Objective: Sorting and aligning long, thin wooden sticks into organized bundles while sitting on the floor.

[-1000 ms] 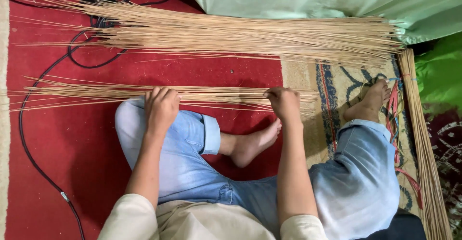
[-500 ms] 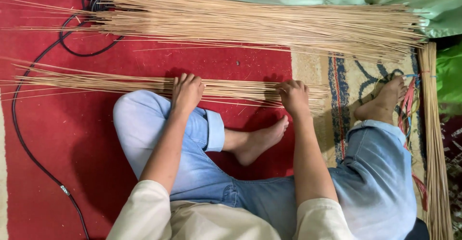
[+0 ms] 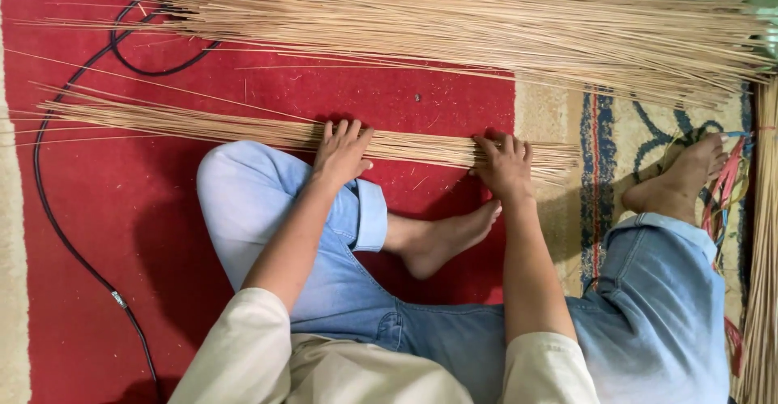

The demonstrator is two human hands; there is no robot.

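A thin bundle of long tan sticks (image 3: 203, 124) lies flat across the red carpet (image 3: 121, 209) just beyond my knees. My left hand (image 3: 342, 151) presses down on it near its middle, fingers spread over the sticks. My right hand (image 3: 504, 163) rests on the same bundle near its right end, fingers curled over the sticks. I sit on the floor in blue jeans, with one bare foot (image 3: 442, 238) between my arms and the other foot (image 3: 681, 179) out to the right.
A much larger heap of the same sticks (image 3: 486, 31) lies farther away across the top. More sticks (image 3: 762, 250) run along the right edge. A black cable (image 3: 57, 226) loops over the carpet on the left. A patterned rug (image 3: 600, 153) lies right of the carpet.
The view has shifted, so the sticks and hands sit lower and further right in frame. Both hands stay pressed on the thin bundle.
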